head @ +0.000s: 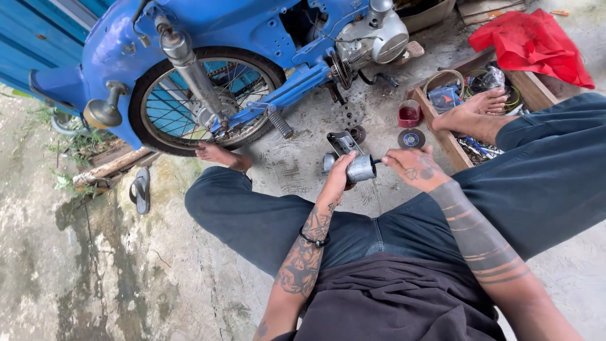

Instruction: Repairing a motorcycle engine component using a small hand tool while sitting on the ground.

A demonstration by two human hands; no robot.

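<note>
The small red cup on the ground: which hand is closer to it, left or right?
Right. The right hand is just below the red cup; the left hand grips the metal cylinder, farther to the side.

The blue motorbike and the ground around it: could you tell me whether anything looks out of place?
Yes. A lone sandal lies on the concrete beside the rear wheel, apart from both bare feet, and a loose disc lies by the wooden box.

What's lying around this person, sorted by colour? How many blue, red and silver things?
Blue: 1, the motorbike
Red: 2, the cloth and the small cup
Silver: 1, the metal cylinder part held in the left hand and right hand
Total: 4
</note>
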